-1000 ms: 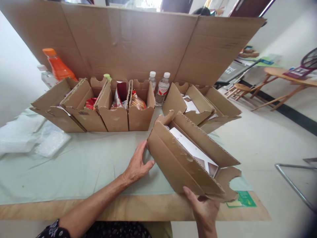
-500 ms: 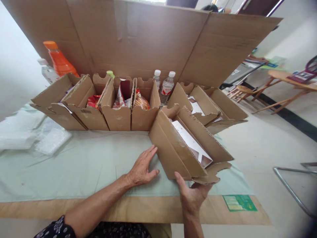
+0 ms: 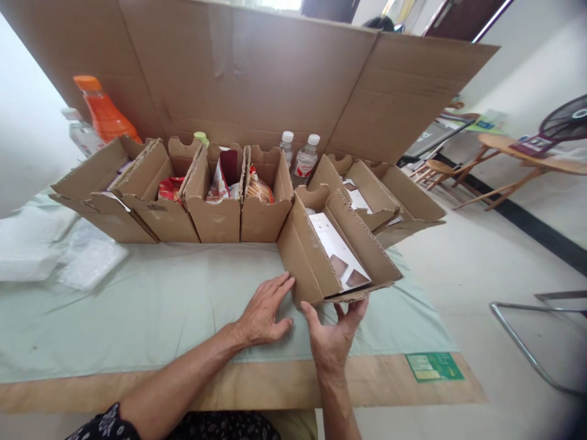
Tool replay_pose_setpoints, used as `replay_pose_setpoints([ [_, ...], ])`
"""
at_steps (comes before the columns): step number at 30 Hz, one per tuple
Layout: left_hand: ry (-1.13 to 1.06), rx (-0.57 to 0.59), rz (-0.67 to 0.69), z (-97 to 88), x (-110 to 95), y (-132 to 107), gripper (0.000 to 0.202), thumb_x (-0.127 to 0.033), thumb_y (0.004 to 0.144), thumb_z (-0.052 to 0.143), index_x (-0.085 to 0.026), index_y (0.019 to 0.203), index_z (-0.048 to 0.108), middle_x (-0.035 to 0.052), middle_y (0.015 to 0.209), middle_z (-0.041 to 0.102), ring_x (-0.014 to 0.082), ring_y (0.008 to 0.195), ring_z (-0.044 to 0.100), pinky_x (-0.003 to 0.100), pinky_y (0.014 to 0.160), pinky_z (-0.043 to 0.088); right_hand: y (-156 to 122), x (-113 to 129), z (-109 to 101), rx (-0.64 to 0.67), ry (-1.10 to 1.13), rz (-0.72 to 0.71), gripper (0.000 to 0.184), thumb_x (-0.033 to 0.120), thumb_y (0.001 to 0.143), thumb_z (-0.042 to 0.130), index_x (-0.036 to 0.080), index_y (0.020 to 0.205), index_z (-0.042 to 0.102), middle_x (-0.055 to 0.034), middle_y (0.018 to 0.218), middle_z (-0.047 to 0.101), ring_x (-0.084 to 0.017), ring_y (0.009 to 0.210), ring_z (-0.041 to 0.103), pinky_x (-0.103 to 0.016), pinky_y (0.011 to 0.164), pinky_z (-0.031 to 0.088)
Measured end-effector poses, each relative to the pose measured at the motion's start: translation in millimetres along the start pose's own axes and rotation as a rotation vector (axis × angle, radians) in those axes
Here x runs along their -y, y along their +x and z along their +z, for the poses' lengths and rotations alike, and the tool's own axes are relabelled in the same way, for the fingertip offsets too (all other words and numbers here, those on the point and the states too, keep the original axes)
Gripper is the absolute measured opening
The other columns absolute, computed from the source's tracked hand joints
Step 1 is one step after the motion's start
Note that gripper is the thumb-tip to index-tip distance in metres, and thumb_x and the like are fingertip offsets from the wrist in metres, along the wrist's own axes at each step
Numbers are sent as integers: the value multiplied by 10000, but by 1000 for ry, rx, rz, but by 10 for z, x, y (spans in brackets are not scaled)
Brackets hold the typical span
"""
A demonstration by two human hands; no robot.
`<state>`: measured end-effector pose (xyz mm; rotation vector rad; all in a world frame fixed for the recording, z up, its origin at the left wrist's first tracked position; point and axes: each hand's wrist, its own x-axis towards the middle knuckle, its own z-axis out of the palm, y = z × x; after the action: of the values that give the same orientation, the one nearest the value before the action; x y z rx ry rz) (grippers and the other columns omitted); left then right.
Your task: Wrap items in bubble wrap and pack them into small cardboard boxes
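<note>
A cardboard box (image 3: 305, 256) with an open top stands at an angle on the green cloth, right of the middle. White printed packaging (image 3: 337, 247) with brown pictures lies inside it. My right hand (image 3: 337, 333) grips the near end of this box, thumb at its left corner and fingers under the front flap. My left hand (image 3: 266, 311) is open beside the box's left wall, palm down. Its fingertips are at the wall; whether they press on it I cannot tell.
Several open cardboard boxes (image 3: 213, 223) holding snack packets stand in a row behind. Another box pair (image 3: 415, 195) is at the right. Bottles (image 3: 305, 165) and a tall cardboard panel (image 3: 275, 73) rise behind them. Clear plastic packs (image 3: 92, 256) lie left. A green card (image 3: 434, 366) is near the front edge.
The near end of the angled box has swung left and away from me, my right hand moving along with it. Its front flap now sits more upright. My left hand stays nearly in place.
</note>
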<state>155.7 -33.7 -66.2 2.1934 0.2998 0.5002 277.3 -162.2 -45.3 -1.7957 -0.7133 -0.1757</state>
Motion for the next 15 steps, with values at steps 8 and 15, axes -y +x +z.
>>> replay_pose_setpoints([
  [8,-24,-18,-16,0,-6,6,948,-237,766,669,-218,1644,310,172,1704,344,385,1563,349,627,1266,297,-478,34,-185,162,-180,-117,606,373,982,642,244,1540,444,-192,1517,480,-350,1405,500,-617,1096,490],
  [15,-32,-113,-3,61,54,-15,908,-213,797,635,-201,1643,308,181,1680,387,377,1536,405,619,1250,354,-244,25,-39,312,-184,-159,615,377,1002,571,205,1571,412,-193,1495,539,-340,1386,529,-600,1103,499],
])
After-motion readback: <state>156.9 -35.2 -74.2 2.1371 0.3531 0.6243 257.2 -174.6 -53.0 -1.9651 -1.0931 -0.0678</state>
